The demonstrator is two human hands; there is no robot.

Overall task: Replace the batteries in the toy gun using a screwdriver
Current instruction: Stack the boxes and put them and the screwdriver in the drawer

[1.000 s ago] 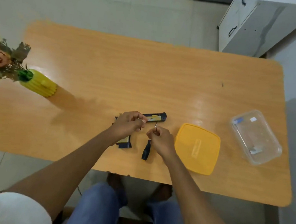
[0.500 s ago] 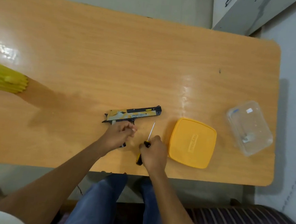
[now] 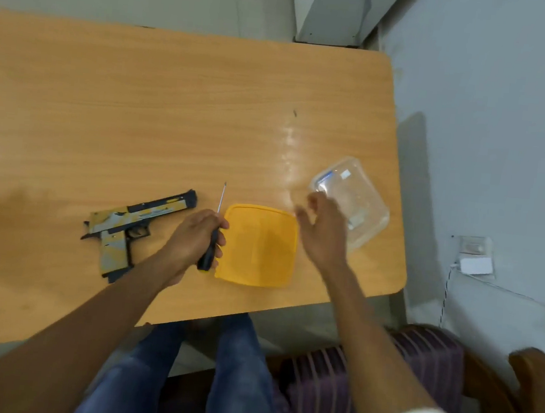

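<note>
Nearest the body, a dark-handled screwdriver (image 3: 212, 234) is gripped in the left hand (image 3: 194, 242), fingers curled round the handle and the thin shaft pointed away across the bench (image 3: 140, 110). Just to the right of that hand, a yellow lid (image 3: 257, 246) is laid flat, its left edge touching or nearly touching the knuckles. To the left of the left hand, apart from it, the toy gun (image 3: 132, 226) is seen lying on its side, untouched, barrel pointed toward the screwdriver's tip. Beyond the lid, the right hand (image 3: 322, 231) is held above the bench with fingers spread and nothing in it, blurred, its fingertips at the near edge of a clear container (image 3: 365, 195). Small items are visible inside the container, too indistinct to name. The step in hand is judged to be fetching something from that container, possibly batteries. A light pinch inside it is called for next.
</note>
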